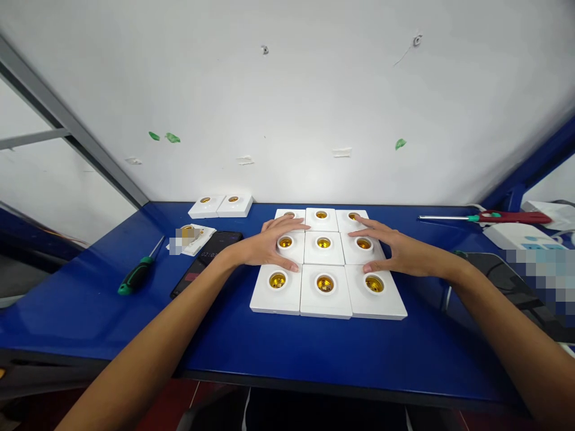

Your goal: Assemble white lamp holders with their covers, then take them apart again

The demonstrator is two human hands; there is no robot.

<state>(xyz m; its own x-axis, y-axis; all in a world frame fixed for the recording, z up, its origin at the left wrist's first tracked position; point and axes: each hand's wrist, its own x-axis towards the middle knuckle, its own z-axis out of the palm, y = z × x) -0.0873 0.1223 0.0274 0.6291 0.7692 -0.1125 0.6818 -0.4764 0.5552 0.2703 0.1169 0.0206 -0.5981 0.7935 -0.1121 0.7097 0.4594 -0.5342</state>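
Several square white lamp holders (324,258) with brass-coloured screw sockets lie edge to edge on the blue table, in three rows of three. My left hand (263,244) rests at the left side of this block, thumb and fingers spread around the middle-left lamp holder (296,254). Over on the right side, my right hand (398,250) has its fingers apart around the middle-right lamp holder (350,256). Both hands touch the block from its outer sides. Fingers partly cover the far-left and far-right lamp holders.
Two more lamp holders (235,207) sit by the wall at back left. A green-and-black screwdriver (138,274), a phone (204,262) and a partly blurred white piece (197,239) lie left. At right are a red-handled tool (512,217), a power strip (523,236) and a dark glossy device (503,281).
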